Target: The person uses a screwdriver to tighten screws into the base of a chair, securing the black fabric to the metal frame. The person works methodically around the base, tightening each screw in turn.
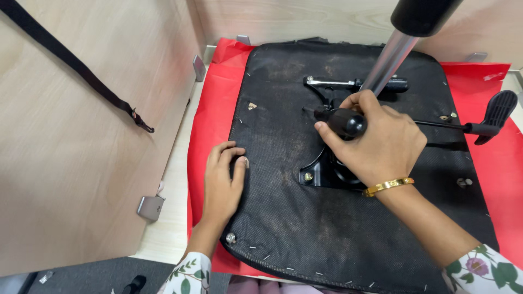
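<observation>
- Black seat base (338,218), upside down, lies flat on a red sheet (210,125) on the worktop (169,218); fabric underside dusty, staples along the edges.
- Right hand (376,141) closed around a black tool handle (348,123) over the metal plate (321,171) at seat centre; handle butt faces the camera, long axis runs down toward the plate, tip hidden by the hand.
- Gold bangle (388,186) on the right wrist.
- Left hand (224,182) flat, fingers slightly curled, pressing the seat's left edge.
- Silver gas cylinder (388,61) rises from the plate, tilted up-right, black cap at top, partly blocking the view.
- Lever (479,124) with a black paddle points right; second lever (348,83) points left behind the cylinder.
- Bolt (308,176) at the plate's front-left corner.
- Wooden panels (81,163) on the left and behind; black strap (81,71) hangs across the left one.
- No containers.
</observation>
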